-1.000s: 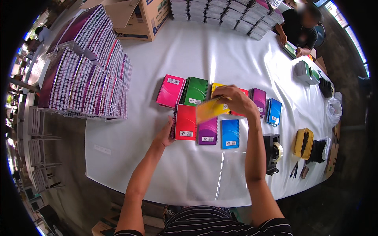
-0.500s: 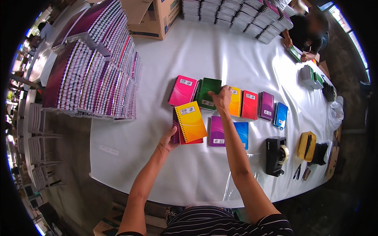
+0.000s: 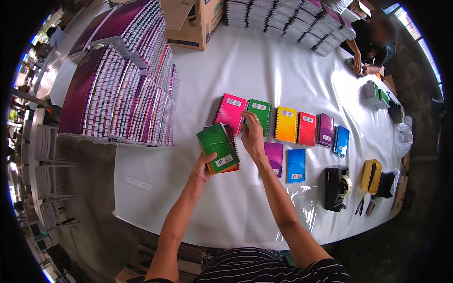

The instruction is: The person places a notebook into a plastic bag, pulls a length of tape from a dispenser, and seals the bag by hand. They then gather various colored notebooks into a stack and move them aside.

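My left hand (image 3: 202, 170) grips a small stack of spiral notebooks, its thumb over the top one, a green notebook (image 3: 218, 150). Edges of other colours stick out underneath. Just right of that stack, my right hand (image 3: 254, 137) has its fingers apart and bent, at the right edge of a pink notebook (image 3: 230, 112); whether they touch it I cannot tell. Behind the hand lies another green notebook (image 3: 259, 113). The row continues rightward with yellow (image 3: 286, 123), red (image 3: 306, 128), purple (image 3: 325, 129) and blue notebooks (image 3: 340, 140). Nearer lie a purple notebook (image 3: 274, 158), partly behind my right forearm, and a blue notebook (image 3: 296, 165).
Tall stacks of wrapped notebooks (image 3: 118, 94) stand at left, beside a cardboard box (image 3: 198, 28); more stacks (image 3: 288, 21) line the back. At right are a black tape dispenser (image 3: 336, 188) and a yellow case (image 3: 371, 175). A co-worker's hands (image 3: 361, 68) handle something at the far right.
A green notebook has gone from the row onto the stack in my left hand, covering the yellow one. My right hand has moved left to the pink notebook. The view has shifted slightly.
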Demonstrator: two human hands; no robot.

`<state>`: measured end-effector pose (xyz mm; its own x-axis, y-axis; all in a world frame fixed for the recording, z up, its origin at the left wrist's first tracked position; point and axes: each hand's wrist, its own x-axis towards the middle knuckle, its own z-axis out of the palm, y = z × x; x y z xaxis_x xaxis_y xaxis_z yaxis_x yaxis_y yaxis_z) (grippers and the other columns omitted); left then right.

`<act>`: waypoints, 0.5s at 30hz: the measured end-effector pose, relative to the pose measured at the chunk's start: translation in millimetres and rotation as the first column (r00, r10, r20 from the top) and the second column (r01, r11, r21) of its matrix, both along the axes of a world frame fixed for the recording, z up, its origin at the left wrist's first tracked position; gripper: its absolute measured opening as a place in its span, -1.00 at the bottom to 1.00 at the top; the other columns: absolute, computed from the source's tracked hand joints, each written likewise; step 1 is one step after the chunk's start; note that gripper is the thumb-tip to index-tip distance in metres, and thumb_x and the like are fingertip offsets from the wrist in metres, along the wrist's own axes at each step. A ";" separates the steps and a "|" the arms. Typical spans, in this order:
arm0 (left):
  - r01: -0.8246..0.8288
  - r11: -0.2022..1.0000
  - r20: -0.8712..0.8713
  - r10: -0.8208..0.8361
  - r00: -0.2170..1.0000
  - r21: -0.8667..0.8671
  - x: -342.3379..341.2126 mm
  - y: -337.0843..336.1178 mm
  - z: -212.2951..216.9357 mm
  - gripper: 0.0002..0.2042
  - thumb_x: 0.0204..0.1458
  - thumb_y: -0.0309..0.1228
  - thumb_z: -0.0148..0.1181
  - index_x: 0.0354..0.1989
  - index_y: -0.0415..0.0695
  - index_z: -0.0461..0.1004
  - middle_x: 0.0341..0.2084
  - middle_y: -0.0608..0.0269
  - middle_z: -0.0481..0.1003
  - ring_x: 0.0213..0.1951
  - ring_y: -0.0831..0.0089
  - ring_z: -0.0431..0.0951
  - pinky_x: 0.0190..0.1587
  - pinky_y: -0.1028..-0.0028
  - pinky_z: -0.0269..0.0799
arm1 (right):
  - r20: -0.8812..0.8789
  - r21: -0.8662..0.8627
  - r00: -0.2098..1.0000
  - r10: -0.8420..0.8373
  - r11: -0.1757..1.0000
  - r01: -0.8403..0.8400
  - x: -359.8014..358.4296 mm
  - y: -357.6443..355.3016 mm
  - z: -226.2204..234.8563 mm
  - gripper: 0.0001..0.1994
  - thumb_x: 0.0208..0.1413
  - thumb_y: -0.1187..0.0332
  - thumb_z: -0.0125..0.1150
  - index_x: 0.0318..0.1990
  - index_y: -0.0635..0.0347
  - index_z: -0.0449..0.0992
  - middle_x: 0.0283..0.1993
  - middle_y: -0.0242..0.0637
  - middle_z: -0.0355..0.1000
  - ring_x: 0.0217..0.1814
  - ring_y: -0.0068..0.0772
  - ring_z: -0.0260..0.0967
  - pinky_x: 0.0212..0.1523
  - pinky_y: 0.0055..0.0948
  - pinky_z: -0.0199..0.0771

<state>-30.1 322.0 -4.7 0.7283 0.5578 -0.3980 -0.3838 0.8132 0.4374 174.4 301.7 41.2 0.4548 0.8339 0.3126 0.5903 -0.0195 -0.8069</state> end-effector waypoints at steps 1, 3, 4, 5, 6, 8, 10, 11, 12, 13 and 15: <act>-0.020 1.000 -0.008 0.019 1.000 -0.022 -10.0 4.5 -2.4 -0.40 -0.13 -0.38 0.39 0.13 -0.15 0.31 0.00 0.15 0.46 0.01 0.21 0.50 0.11 0.14 0.45 | 0.159 -0.015 0.986 0.050 0.999 -0.048 -2.3 5.3 -10.8 -0.63 0.01 0.55 0.19 0.03 0.25 0.40 0.10 -0.10 0.35 0.14 -0.03 0.33 0.11 -0.16 0.33; -0.046 0.996 -0.019 0.045 0.999 -0.077 -32.1 11.5 -9.3 -0.45 -0.15 -0.41 0.38 0.08 -0.15 0.36 -0.06 0.17 0.50 -0.04 0.23 0.54 0.07 0.15 0.48 | 0.462 -0.074 0.876 0.140 0.990 -0.120 -6.0 7.7 -22.2 -0.58 0.00 0.52 0.22 0.09 0.23 0.40 0.20 -0.13 0.32 0.21 -0.10 0.32 0.24 -0.12 0.24; -0.069 0.996 -0.019 0.068 0.997 -0.050 -40.9 13.3 -5.5 -0.49 -0.14 -0.41 0.38 0.05 -0.15 0.39 -0.11 0.16 0.52 -0.06 0.23 0.55 0.08 0.17 0.47 | 0.543 -0.127 0.816 0.199 0.980 -0.155 -12.8 2.4 -25.0 -0.53 -0.01 0.48 0.24 0.13 0.21 0.40 0.26 -0.15 0.30 0.29 -0.17 0.26 0.37 -0.07 0.06; -0.061 0.997 -0.027 0.060 0.998 -0.046 -47.6 16.3 -4.3 -0.49 -0.14 -0.41 0.39 0.05 -0.14 0.39 -0.10 0.16 0.52 -0.06 0.23 0.55 0.08 0.17 0.48 | 0.591 -0.131 0.778 0.213 0.977 -0.168 -10.3 -0.6 -30.6 -0.55 0.00 0.49 0.22 0.12 0.22 0.41 0.26 -0.13 0.30 0.30 -0.17 0.26 0.36 -0.07 0.07; -0.051 0.998 -0.035 0.049 0.998 -0.043 -53.4 19.5 -3.4 -0.48 -0.14 -0.40 0.39 0.05 -0.14 0.38 -0.10 0.16 0.51 -0.05 0.22 0.54 0.07 0.17 0.48 | 0.636 -0.138 0.738 0.226 0.974 -0.180 -6.0 -4.5 -35.8 -0.56 0.00 0.51 0.19 0.11 0.23 0.41 0.25 -0.10 0.31 0.30 -0.16 0.25 0.36 -0.06 0.07; -0.040 0.999 -0.057 0.039 0.998 -0.029 -61.7 19.9 -5.6 -0.43 -0.12 -0.28 0.36 0.10 -0.14 0.33 -0.05 0.14 0.48 -0.01 0.22 0.52 0.08 0.16 0.47 | 0.572 -0.137 0.780 0.253 0.967 -0.212 -4.5 -2.0 -31.0 -0.59 0.03 0.57 0.13 0.10 0.18 0.45 0.20 -0.14 0.37 0.28 -0.16 0.29 0.36 -0.06 0.09; -0.017 1.000 -0.079 0.015 0.997 -0.014 -65.4 18.8 -14.4 -0.29 -0.08 -0.03 0.31 0.19 -0.16 0.24 0.03 0.10 0.42 0.06 0.21 0.46 0.11 0.15 0.45 | 0.376 -0.014 0.904 0.206 0.976 -0.216 0.5 -3.2 -13.9 -0.59 0.03 0.59 0.12 0.08 0.12 0.47 0.16 -0.20 0.41 0.25 -0.18 0.32 0.37 -0.07 0.09; -0.006 1.000 -0.092 0.005 0.996 -0.007 -68.0 18.1 -19.5 -0.21 -0.06 0.09 0.29 0.23 -0.17 0.19 0.07 0.07 0.39 0.10 0.21 0.44 0.12 0.15 0.45 | 0.265 0.047 0.946 0.188 0.977 -0.208 0.8 -4.1 3.1 -0.59 0.03 0.60 0.12 0.08 0.09 0.48 0.15 -0.22 0.43 0.24 -0.19 0.33 0.37 -0.08 0.09; 0.029 0.999 -0.038 -0.030 0.999 -0.022 -68.3 17.3 -25.0 -0.18 -0.06 0.16 0.23 0.25 -0.17 0.17 0.09 0.07 0.38 0.13 0.21 0.41 0.14 0.15 0.43 | 0.153 0.062 0.968 0.197 0.976 -0.209 -5.0 -10.5 24.6 -0.58 0.04 0.60 0.12 0.07 0.00 0.50 0.19 -0.32 0.40 0.28 -0.29 0.29 0.38 -0.08 0.08; 0.072 0.997 0.019 -0.071 0.997 -0.037 -62.1 16.4 -30.2 -0.13 -0.07 0.23 0.17 0.27 -0.18 0.14 0.11 0.06 0.36 0.15 0.21 0.38 0.15 0.15 0.41 | 0.216 0.041 0.932 0.290 0.951 -0.305 -12.6 -20.6 35.3 -0.59 0.05 0.59 0.13 0.07 -0.01 0.50 0.20 -0.33 0.39 0.30 -0.31 0.28 0.38 -0.07 0.08; 0.147 0.989 0.151 -0.143 0.978 -0.019 -48.6 12.5 -29.5 -0.07 -0.08 0.32 0.07 0.30 -0.18 0.10 0.13 0.05 0.34 0.19 0.20 0.35 0.16 0.15 0.40 | 0.336 -0.017 0.824 0.457 0.877 -0.480 -27.2 -42.7 44.3 -0.60 0.07 0.57 0.15 0.07 -0.03 0.50 0.22 -0.33 0.38 0.33 -0.33 0.24 0.38 -0.05 0.06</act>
